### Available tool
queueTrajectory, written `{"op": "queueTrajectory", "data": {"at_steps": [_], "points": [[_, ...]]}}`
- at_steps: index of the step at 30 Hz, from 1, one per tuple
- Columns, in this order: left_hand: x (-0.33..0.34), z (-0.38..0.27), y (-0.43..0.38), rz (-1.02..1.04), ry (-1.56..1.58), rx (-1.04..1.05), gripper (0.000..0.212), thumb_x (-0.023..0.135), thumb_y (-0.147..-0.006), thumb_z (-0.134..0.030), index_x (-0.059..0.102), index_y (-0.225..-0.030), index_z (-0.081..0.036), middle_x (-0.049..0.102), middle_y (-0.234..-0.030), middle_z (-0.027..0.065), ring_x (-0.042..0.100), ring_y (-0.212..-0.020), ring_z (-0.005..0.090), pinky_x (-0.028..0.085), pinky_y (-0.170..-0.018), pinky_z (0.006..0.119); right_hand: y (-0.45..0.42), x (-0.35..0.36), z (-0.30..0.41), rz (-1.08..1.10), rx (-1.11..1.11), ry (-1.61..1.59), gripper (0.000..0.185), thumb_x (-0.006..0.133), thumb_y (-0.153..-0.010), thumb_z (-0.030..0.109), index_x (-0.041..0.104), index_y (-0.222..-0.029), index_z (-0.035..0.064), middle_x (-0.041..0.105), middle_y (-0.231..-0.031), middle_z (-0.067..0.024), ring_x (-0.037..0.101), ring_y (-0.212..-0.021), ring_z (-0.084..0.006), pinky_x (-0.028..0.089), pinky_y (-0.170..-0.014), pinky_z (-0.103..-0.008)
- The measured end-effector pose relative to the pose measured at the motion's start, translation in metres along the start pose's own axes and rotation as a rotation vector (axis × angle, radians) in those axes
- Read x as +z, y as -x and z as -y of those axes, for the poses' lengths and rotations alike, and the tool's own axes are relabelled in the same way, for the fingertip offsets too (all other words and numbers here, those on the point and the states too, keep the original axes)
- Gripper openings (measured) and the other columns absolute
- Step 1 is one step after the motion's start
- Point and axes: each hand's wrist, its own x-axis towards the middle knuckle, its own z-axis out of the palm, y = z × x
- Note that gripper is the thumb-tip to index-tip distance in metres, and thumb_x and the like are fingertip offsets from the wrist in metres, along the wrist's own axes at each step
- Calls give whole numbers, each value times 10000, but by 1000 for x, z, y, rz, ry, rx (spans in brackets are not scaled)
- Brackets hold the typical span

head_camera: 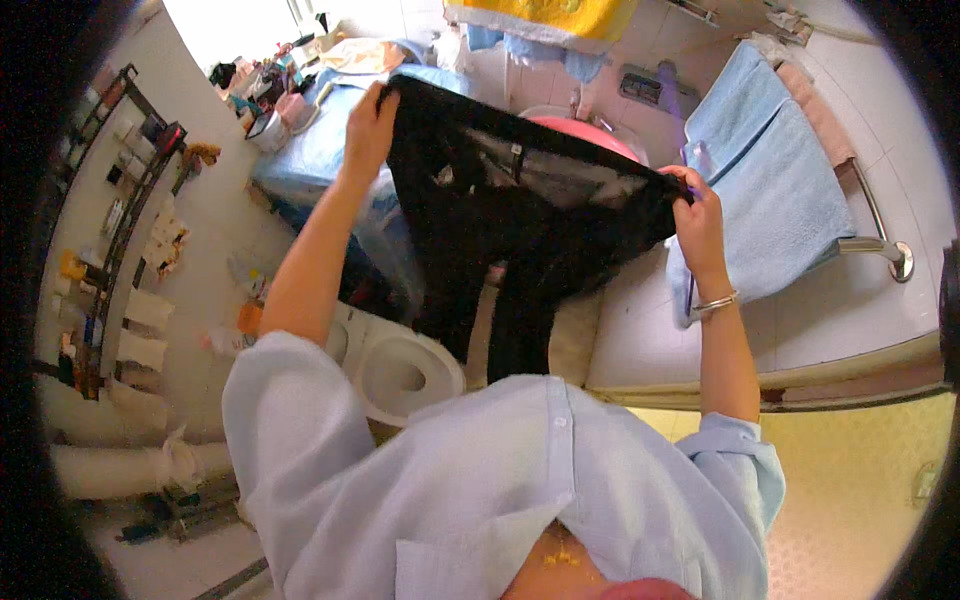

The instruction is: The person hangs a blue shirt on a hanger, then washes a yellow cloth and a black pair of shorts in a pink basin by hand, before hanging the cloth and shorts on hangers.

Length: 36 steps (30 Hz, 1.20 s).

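Note:
Black trousers (480,225) hang spread out before me, held up by the waistband. My left hand (369,135) grips the waistband's left end, high in the view. At its right end, my right hand (696,217) is closed on the other side of the waistband; a silver-coloured bracelet is on that wrist. A small pale label shows inside the waist. The two legs hang down towards my shirt, and their lower ends are partly hidden behind it. Behind the waistband, a pink basin (585,133) is partly covered by the trousers.
A toilet (409,375) stands below left. Light blue towels (780,195) hang on a metal rail at right. A blue-covered surface (300,161) at upper left bears many small items. Wall racks (120,225) line the left wall. A yellow towel (547,21) hangs at the top.

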Motion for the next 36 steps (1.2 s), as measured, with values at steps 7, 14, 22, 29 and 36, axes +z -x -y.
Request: {"op": "queueTrajectory", "data": {"at_steps": [7,14,22,29,36], "points": [[-17,-38,-26,158,-349,91,261,508,-881,-273,563,-983,-39,613,-748,130,612,-722,298,456,-634,398,4,-27,37,-132,107,-300,325,381,-735,-108,568,-994,-47,589,-966,-77,541,-918,-147,400,-878,-256],[-16,-54,-18,383,726,-392,217,482,-885,-219,529,-1047,-82,545,-869,38,574,-867,160,504,-809,342,-2,-48,82,-266,68,-339,300,396,-732,-91,565,-976,-42,587,-956,-79,540,-905,-152,405,-863,-256],[30,-68,-8,233,1104,-407,210,560,-792,-59,533,-1001,-53,528,-920,44,521,-864,137,441,-766,249,30,-71,92,-267,-66,-80,300,415,-656,-55,583,-902,-20,602,-875,-70,558,-830,-147,422,-791,-238],[57,-140,-15,268,1293,-342,354,502,-741,24,537,-1092,-14,550,-980,74,554,-881,181,482,-782,291,63,-90,60,101,105,-102,355,435,-586,-65,577,-906,-8,593,-898,-85,556,-881,-165,415,-837,-263],[74,-166,-25,331,1307,-349,465,456,-713,54,521,-1173,36,583,-1005,127,579,-895,224,478,-839,317,65,-79,37,257,98,-309,432,541,-684,87,536,-1107,2,562,-1071,-102,516,-984,-182,382,-897,-286]]}}
